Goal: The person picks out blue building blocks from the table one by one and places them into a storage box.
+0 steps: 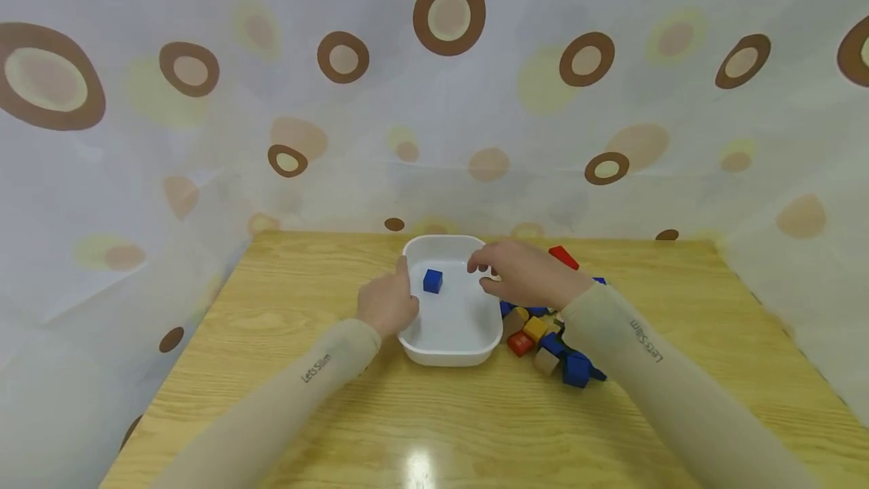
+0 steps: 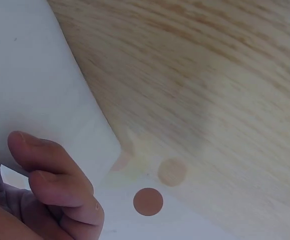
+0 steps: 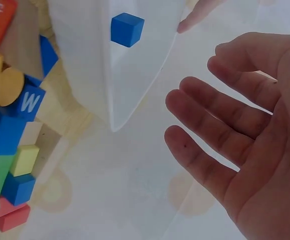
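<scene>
Plainly, the left hand (image 1: 388, 303) pinched the rim of a white rounded tray (image 1: 446, 359); inside, just right of that grip, lay a blue cube (image 1: 432, 281), while the right hand (image 1: 526, 274), fingers loosely parted, hovered beside mixed coloured blocks (image 1: 551, 343).

The head camera, the farthest back, looks forward and down from six o'clock of the table (image 1: 292, 285), facing the spotted sheet (image 1: 407, 115) at twelve. The left wrist camera sits close to the left hand (image 2: 60, 194), at eight o'clock in its view. The right wrist camera, near the right hand (image 3: 267, 150) at three o'clock, shares the white tray (image 3: 85, 60) and its blue cube (image 3: 127, 30) with the head view.
</scene>
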`<move>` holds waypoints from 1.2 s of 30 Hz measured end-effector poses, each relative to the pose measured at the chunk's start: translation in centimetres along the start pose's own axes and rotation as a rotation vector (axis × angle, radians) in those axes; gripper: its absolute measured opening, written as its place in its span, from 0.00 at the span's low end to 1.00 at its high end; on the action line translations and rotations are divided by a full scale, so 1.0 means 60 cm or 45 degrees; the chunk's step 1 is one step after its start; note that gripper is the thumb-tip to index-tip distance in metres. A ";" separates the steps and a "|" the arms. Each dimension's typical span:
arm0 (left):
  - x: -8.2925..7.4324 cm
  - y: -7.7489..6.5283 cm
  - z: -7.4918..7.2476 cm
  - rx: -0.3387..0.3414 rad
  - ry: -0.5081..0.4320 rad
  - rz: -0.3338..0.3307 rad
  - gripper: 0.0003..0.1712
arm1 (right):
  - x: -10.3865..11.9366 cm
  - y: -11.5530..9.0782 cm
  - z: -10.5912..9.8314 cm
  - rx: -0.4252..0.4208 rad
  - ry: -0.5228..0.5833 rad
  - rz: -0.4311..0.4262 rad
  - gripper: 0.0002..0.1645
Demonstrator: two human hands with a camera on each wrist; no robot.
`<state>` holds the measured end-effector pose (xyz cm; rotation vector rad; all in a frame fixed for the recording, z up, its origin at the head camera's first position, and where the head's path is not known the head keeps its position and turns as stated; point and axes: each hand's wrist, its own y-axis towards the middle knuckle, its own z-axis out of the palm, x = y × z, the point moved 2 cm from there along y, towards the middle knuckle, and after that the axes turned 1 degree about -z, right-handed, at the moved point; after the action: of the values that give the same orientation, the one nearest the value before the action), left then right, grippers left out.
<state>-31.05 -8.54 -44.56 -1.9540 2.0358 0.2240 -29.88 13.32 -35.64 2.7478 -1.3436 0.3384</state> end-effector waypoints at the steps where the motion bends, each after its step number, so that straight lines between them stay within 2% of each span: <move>1: 0.000 0.000 -0.001 -0.003 0.003 0.001 0.46 | -0.001 -0.008 0.000 -0.004 0.009 0.002 0.17; 9: -0.002 0.001 -0.004 -0.020 -0.004 0.004 0.44 | -0.027 -0.077 0.015 -0.011 0.011 0.040 0.17; 15: 0.000 0.007 -0.008 -0.037 0.023 0.008 0.44 | -0.061 -0.116 0.035 0.047 0.029 0.066 0.16; 22: -0.002 0.008 -0.009 -0.040 0.041 0.007 0.45 | -0.089 -0.151 0.060 0.118 0.014 0.159 0.18; 27: -0.003 0.005 -0.004 -0.054 0.024 -0.005 0.44 | -0.093 -0.166 0.074 0.129 0.002 0.129 0.18; 36: 0.000 0.001 0.010 -0.039 0.028 -0.019 0.45 | -0.100 -0.168 0.102 0.091 -0.078 0.124 0.18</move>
<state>-31.07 -8.33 -45.12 -1.9979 2.0431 0.2327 -24.51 23.23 -42.55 2.7774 -1.5132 0.3164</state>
